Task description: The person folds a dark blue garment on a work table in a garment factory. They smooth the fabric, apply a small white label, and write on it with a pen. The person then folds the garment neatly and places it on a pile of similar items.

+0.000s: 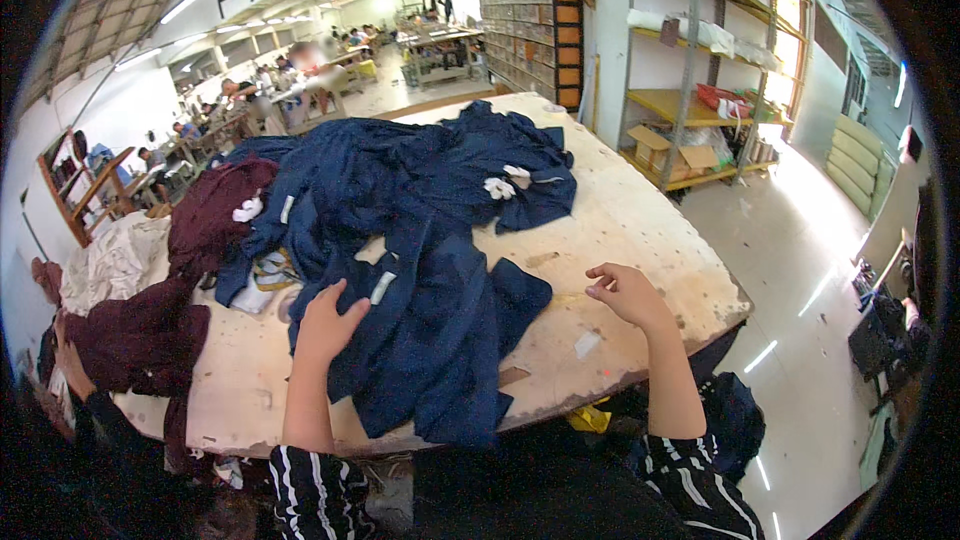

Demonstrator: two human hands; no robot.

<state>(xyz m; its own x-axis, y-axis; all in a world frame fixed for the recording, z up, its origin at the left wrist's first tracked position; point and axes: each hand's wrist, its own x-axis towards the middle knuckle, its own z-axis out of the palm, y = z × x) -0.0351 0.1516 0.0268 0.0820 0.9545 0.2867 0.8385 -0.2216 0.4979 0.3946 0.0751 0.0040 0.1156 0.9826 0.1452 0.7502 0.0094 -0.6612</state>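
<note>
A heap of navy blue garments [420,200] with small white tags covers the middle of a worn wooden table [640,230]. My left hand [328,322] rests flat on the nearest navy piece [440,340], fingers spread over the cloth. My right hand [625,292] hovers just above the bare tabletop to the right of that piece, fingers loosely curled, holding nothing that I can see.
Maroon garments [205,225] and a cream cloth [115,260] lie at the table's left. Another person's hand [68,360] reaches in at the far left. Metal shelving [700,70] stands at the right; people work at tables behind.
</note>
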